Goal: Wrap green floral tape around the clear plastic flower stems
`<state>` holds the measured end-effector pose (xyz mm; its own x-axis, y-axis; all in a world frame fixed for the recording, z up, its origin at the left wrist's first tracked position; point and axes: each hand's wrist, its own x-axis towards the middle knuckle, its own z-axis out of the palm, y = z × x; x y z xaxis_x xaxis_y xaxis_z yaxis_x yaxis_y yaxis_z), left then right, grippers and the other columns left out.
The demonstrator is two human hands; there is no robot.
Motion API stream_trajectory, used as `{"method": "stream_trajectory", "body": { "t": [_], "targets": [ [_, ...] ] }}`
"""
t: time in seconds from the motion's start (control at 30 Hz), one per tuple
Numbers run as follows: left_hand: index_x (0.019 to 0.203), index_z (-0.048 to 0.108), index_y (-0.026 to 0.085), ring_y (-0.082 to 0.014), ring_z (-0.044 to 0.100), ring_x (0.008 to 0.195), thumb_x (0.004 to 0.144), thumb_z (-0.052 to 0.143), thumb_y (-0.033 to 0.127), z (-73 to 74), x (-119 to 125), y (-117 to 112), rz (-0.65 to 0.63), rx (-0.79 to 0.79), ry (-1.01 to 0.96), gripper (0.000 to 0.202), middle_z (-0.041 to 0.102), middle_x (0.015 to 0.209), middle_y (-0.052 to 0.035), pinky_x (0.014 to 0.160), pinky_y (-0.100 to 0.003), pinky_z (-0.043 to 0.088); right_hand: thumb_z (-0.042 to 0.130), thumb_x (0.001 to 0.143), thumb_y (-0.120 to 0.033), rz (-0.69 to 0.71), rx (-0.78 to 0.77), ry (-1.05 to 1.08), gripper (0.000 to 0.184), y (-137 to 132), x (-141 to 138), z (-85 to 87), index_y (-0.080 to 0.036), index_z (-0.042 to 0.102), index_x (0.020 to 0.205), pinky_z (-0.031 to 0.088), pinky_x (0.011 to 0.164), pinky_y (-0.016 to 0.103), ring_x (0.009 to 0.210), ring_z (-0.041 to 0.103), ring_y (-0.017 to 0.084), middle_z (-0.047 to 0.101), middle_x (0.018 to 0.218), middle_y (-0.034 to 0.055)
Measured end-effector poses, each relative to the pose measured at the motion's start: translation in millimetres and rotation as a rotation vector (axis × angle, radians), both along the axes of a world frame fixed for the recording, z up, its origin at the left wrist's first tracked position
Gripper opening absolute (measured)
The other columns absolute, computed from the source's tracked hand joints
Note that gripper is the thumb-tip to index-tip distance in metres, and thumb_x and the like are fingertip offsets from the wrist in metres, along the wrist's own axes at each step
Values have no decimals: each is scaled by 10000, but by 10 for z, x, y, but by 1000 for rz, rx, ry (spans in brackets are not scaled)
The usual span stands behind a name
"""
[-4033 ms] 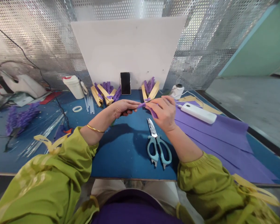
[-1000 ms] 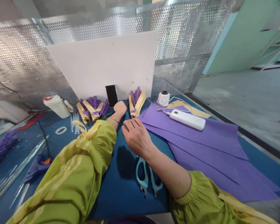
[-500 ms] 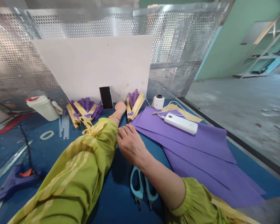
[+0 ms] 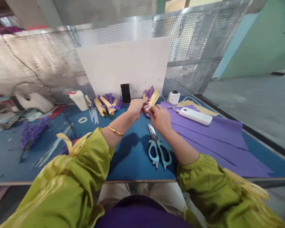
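Observation:
At the back of the table, a small wrapped bouquet (image 4: 154,98) of purple flowers in tan paper leans against the white board. My left hand (image 4: 137,107) pinches it from the left, low on the wrapping. From the right, my right hand (image 4: 160,117) closes its fingertips on the same lower part. A purple bit shows between the hands, but my fingers cover most of that spot. Light-blue scissors (image 4: 156,145) lie below my hands, blades pointing away from me.
More wrapped bouquets (image 4: 106,104) lie left of a propped phone (image 4: 125,93). Farther left are a white container (image 4: 79,100), clear sticks (image 4: 94,115), a tape ring (image 4: 82,120) and loose purple flowers (image 4: 33,131). Purple sheets (image 4: 209,142) bear a white power bank (image 4: 196,116), near a white camera (image 4: 174,97).
My right hand has left my left sleeve cuff and moved to the bouquet. My left hand has taken hold of the bouquet too. The view has shifted left and down.

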<state>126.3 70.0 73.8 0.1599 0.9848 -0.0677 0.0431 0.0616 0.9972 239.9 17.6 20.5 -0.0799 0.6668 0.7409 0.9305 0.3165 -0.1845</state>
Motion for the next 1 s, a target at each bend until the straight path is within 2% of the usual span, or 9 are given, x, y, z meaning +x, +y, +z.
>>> {"method": "stream_trajectory", "body": {
  "t": [0.1,0.2,0.27,0.37,0.5,0.57,0.63,0.8,1.0],
  "targets": [
    [843,652,120,-19,421,431,905,540,315,-34,-393,-685,-104,-105,-274,233,548,643,21,458,-167,414,508,899,-300,67,-20,249,218,-187,85,107,-164,629,779,349,634,293,692,542,169,638,758,46],
    [791,656,115,-34,490,470,842,639,311,-179,-776,-1330,-134,-235,-442,203,559,627,20,486,-173,459,493,906,-322,189,-41,445,259,-641,98,155,-188,627,730,406,667,292,687,578,161,646,709,18],
    [761,655,117,-44,518,481,838,645,289,-320,-956,-1669,-99,-359,-527,189,587,628,12,515,-183,488,494,907,-306,231,-50,497,238,-1044,31,106,-209,648,755,438,700,299,739,610,166,668,768,19],
    [787,668,120,-72,597,554,894,566,318,-539,-1098,-1990,-31,-519,-631,247,652,688,-19,608,-214,529,518,900,-264,260,-78,545,196,-1605,-181,-91,-220,670,785,465,747,307,797,627,169,679,830,21],
    [1017,674,100,-169,670,953,965,394,365,-747,-1190,-2153,-154,-576,-791,389,706,1025,-110,897,-297,503,540,886,-195,259,-116,564,153,-1983,-479,-426,-216,691,892,492,795,329,874,635,177,685,920,41],
    [1136,633,74,-228,578,1170,971,347,383,-802,-1239,-2181,-262,-584,-869,453,632,1227,-150,1029,-352,416,550,878,-172,248,-118,525,167,-2027,-562,-541,-220,691,954,494,829,346,917,634,181,684,971,49],
    [1217,585,54,-263,473,1287,966,323,424,-834,-1286,-2201,-335,-589,-928,518,528,1363,-173,1099,-385,332,570,864,-151,227,-87,480,192,-2028,-603,-602,-224,686,998,491,851,361,947,630,188,681,1003,56],
    [1302,519,49,-267,367,1363,953,280,527,-907,-1344,-2245,-410,-569,-995,638,421,1453,-180,1147,-389,234,622,826,-134,206,-27,401,273,-1982,-673,-634,-254,681,1063,502,795,367,922,624,199,665,1006,62],
    [1216,600,123,-251,403,1331,926,363,557,-1006,-1341,-2265,-434,-558,-966,574,557,1321,-143,1132,-384,239,640,825,-219,292,-161,288,248,-1871,-857,-575,-269,685,1064,481,825,414,927,617,222,666,1006,62]
  ]
}}
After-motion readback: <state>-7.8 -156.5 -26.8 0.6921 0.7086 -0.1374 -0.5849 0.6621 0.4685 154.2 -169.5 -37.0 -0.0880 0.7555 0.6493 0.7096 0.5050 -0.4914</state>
